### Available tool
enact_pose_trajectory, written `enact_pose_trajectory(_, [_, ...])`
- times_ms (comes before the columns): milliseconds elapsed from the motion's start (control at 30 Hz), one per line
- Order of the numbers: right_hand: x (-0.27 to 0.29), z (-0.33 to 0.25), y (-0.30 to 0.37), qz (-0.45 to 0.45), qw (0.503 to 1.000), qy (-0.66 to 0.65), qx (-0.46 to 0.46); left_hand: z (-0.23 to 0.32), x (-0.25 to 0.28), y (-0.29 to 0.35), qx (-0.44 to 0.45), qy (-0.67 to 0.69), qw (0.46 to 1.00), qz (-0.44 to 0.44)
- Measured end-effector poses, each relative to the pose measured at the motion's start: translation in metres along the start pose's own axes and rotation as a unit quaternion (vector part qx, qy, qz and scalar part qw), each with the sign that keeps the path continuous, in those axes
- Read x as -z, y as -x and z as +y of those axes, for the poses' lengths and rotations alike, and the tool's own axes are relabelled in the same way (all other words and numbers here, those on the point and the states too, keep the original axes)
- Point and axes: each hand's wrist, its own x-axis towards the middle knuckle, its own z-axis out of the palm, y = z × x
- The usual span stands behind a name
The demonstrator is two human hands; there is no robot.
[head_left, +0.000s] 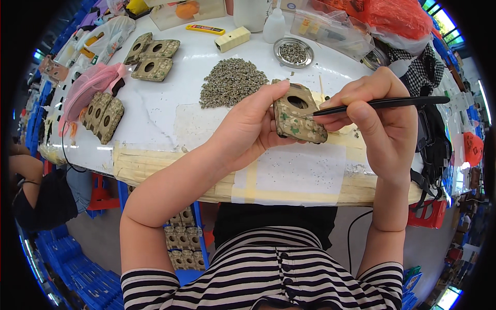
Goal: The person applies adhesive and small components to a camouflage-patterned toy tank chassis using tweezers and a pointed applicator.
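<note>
Striped shirt [253, 268] nearest, camouflage case [299, 126] resting in the left hand [253, 116]

Reckoning from the case as the dial's centre, the black-and-white shirt is filling the near space around 6 o'clock. From 9 o'clock the left hand is cradling the case above the table [155, 111], its thumb lying along the upper rim and its fingers curling beneath. From 3 o'clock the right hand [385, 121] is pinching black tweezers [403, 101] between thumb and fingers, their slim tips reaching over the case's face, just below its dark round hole; whether the tips are touching the surface, I cannot tell.

At 6 o'clock, a white sheet [289, 181] is lying over the taped near edge of the table. At 10 o'clock, near the left hand, a heap of small grey-brown pieces [230, 85] is sitting on the tabletop. At 9 o'clock, well apart, 3 more patterned cases [109, 130] are resting beside a pink mesh item [95, 82]; at 10 o'clock, 3 further cases [161, 67] are lying together.

Farther off, at 12 o'clock, a round metal dish [294, 66] is holding more small pieces. Between 11 and 12, a white squeeze bottle [274, 29] is standing; at 11, a cream block [232, 40] is lying near a yellow cutter [205, 29]. Between 1 and 2, a red plastic bag [400, 20] is bulging.
</note>
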Motion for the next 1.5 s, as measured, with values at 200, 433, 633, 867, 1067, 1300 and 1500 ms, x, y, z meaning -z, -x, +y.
enact_pose_trajectory(200, [0.0003, -0.0001, -0.001, -0.023, 0.999, 0.027, 0.01, -0.001, 0.0021, 0.0001, -0.002, 0.004, 1.0, -0.019])
enact_pose_trajectory(433, [0.0005, 0.0011, -0.0015, -0.029, 0.998, 0.046, 0.022, -0.002, 0.0015, -0.001, 0.002, -0.004, 1.0, -0.001])
enact_pose_trajectory(633, [0.0001, 0.0006, -0.0023, -0.037, 0.997, 0.07, 0.023, -0.0023, 0.003, -0.0014, 0.0, -0.004, 1.0, -0.01])
enact_pose_trajectory(867, [0.0009, 0.0002, -0.0026, -0.044, 0.995, 0.086, 0.021, -0.003, 0.0041, -0.0022, 0.001, -0.008, 1.0, -0.006])
enact_pose_trajectory(1067, [0.0024, 0.0022, -0.002, -0.049, 0.995, 0.088, 0.024, -0.0034, 0.004, -0.0022, 0.0, -0.017, 1.0, -0.006])
enact_pose_trajectory(1300, [0.002, 0.0017, -0.002, -0.051, 0.994, 0.092, 0.025, -0.0024, 0.0016, -0.0012, -0.001, -0.012, 1.0, -0.005])
enact_pose_trajectory(1500, [0.0021, 0.0003, -0.0015, -0.05, 0.993, 0.104, 0.02, -0.0024, 0.0012, -0.001, -0.004, -0.008, 1.0, -0.001])
